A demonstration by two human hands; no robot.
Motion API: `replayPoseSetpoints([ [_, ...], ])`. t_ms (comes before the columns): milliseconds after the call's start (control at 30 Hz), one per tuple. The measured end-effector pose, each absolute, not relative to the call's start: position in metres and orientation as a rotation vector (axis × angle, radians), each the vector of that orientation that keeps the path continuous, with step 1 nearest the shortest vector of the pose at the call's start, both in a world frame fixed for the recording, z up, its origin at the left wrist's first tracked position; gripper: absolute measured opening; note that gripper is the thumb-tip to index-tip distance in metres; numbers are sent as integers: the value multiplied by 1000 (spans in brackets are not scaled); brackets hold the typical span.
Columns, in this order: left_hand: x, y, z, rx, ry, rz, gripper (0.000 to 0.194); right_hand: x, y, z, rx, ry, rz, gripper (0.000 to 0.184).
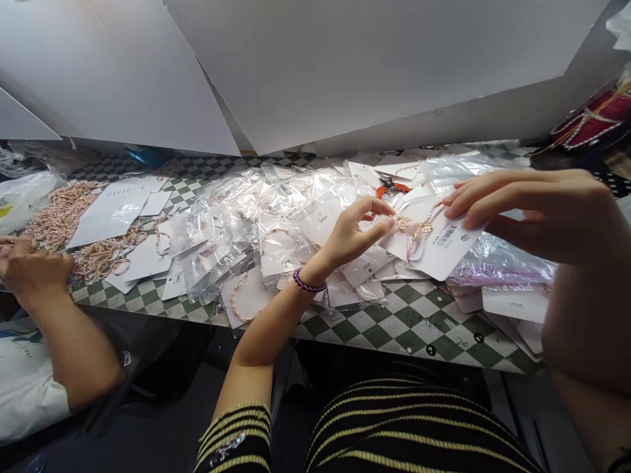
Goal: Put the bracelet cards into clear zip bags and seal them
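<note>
My left hand [352, 230], with a purple beaded bracelet on its wrist, is closed in a pinch at the end of a rose-gold chain [404, 223]. My right hand [537, 200] is closed on the top edge of a white card [448, 248] printed with a barcode. Part of the chain hangs along the card's left side, between my two hands. Under both hands lie many white jewelry cards in clear plastic bags [290, 256]. Orange-handled pliers [392, 188] rest just behind my fingers, partly covered.
A co-worker's hand [37, 266] is at the far left, beside a heap of rose-gold chains [62, 213]. White boards [384, 66] stand along the back. The checkered table [355, 328] has its front edge close to my body. A plastic bag [503, 269] lies right.
</note>
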State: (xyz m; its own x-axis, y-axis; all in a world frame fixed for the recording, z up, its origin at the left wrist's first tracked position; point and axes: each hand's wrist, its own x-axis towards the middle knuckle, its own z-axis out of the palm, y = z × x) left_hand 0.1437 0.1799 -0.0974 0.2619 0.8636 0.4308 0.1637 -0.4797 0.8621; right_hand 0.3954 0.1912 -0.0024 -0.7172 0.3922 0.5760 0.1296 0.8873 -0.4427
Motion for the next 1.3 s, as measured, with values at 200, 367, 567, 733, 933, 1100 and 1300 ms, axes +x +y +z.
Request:
replayPoseSetpoints([
  [200, 145, 180, -100, 2130, 973, 1373, 15, 395, 188, -1, -425, -2376, 517, 18],
  [367, 142, 176, -93, 2129, 930, 1029, 35, 395, 186, 1, -420, -2314, 468, 19],
  [567, 142, 179, -97, 2147, 998, 1019, 18, 396, 186, -3, -452, -2365, 413, 25],
  [733, 144, 180, -100, 1969, 1122, 1503, 19, 395, 188, -6, -436, -2465, 425, 33],
  [933, 147, 174, -92, 1930, 778, 1449, 26, 391, 183, -7, -607, -2294, 301, 42],
  [1100, 147, 175, -95, 1684, 493, 1316, 38, 386, 179, -11, -780, -2031, 271, 35],
  [1300, 147, 172, -96, 1798, 538, 1243, 47, 383, 182, -15, -749, -1901, 273, 31],
])
